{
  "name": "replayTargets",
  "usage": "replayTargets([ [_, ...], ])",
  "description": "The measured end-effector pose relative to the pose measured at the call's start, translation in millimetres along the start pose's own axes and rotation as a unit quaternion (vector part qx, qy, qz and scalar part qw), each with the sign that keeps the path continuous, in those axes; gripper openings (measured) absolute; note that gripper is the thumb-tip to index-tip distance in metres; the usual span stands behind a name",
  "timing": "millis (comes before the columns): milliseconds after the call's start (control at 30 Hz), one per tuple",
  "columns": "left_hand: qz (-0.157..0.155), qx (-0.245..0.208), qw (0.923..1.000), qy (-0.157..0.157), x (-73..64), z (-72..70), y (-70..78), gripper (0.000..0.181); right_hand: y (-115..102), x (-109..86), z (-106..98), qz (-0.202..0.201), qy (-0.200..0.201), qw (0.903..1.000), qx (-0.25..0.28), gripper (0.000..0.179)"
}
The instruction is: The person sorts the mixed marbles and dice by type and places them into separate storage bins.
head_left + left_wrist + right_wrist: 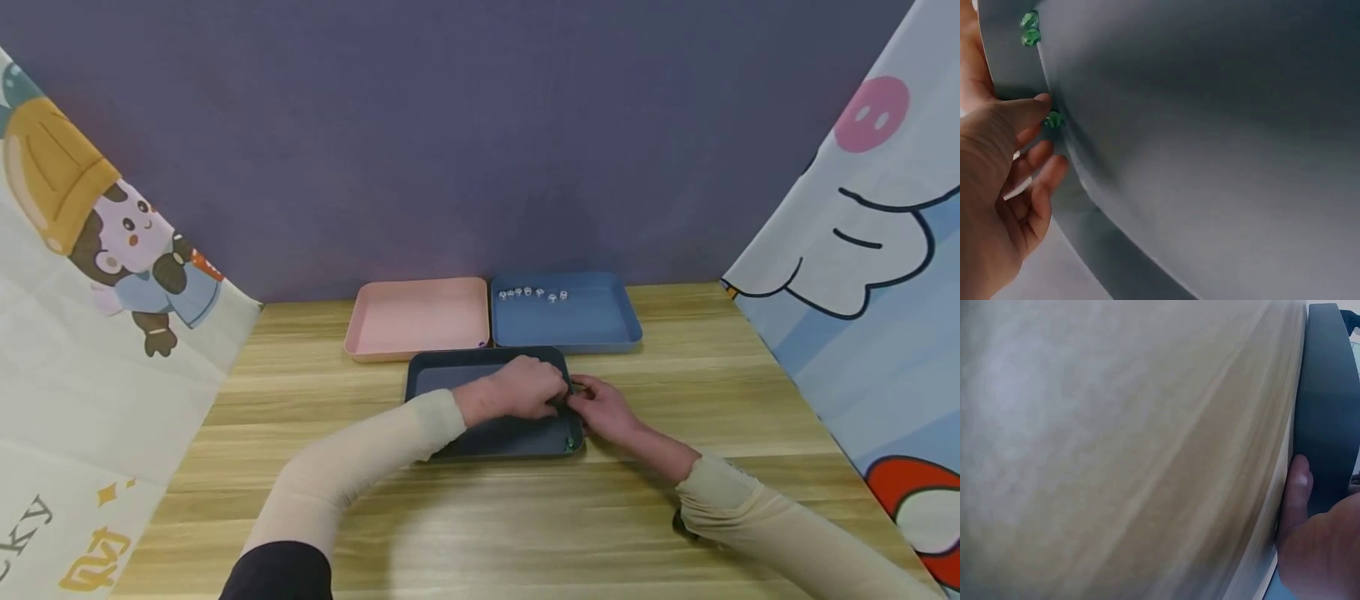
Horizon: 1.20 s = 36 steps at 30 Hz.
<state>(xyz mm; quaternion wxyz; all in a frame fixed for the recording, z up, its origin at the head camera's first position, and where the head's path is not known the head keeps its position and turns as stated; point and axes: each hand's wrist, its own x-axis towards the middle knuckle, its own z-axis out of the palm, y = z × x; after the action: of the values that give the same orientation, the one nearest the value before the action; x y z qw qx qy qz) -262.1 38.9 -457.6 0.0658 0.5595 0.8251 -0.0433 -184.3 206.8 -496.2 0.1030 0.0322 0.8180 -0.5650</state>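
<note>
Over the dark grey tray, my left hand reaches down at the right wall. In the left wrist view, its thumb and fingers pinch a small green bead where tray floor and wall meet. Two more green beads lie along that same edge; the head view has green beads in the tray's front right corner. My right hand grips the tray's right wall from outside. One of its fingers lies against the wall's outer face in the right wrist view.
Behind the dark tray stand a pink tray with a tiny purple bead in its front right corner, and a blue tray. Several small white cubes with dark marks form a row in the blue one. Printed cloths hang left and right.
</note>
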Motion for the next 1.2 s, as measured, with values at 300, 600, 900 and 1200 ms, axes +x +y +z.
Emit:
replayTargets([
  [300,-0.057,-0.038,0.9976,0.007,6.3,9.7,-5.2,0.020,-0.2,-0.6,0.2,0.007,-0.001,0.9999,-0.007,0.045],
  [600,-0.060,-0.052,0.9968,-0.006,10.8,8.2,-5.5,0.016,-1.3,-2.5,-0.5,0.001,-0.005,0.9999,-0.016,0.048],
  [900,-0.061,-0.116,0.9913,-0.014,-3.3,-2.9,-18.8,0.009,-1.6,1.3,1.4,0.000,-0.001,0.9999,-0.011,0.046],
  [1200,-0.064,-0.146,0.9872,0.012,-27.3,-17.8,-28.2,0.010,0.8,1.7,3.2,0.007,0.010,0.9999,-0.008,0.050],
])
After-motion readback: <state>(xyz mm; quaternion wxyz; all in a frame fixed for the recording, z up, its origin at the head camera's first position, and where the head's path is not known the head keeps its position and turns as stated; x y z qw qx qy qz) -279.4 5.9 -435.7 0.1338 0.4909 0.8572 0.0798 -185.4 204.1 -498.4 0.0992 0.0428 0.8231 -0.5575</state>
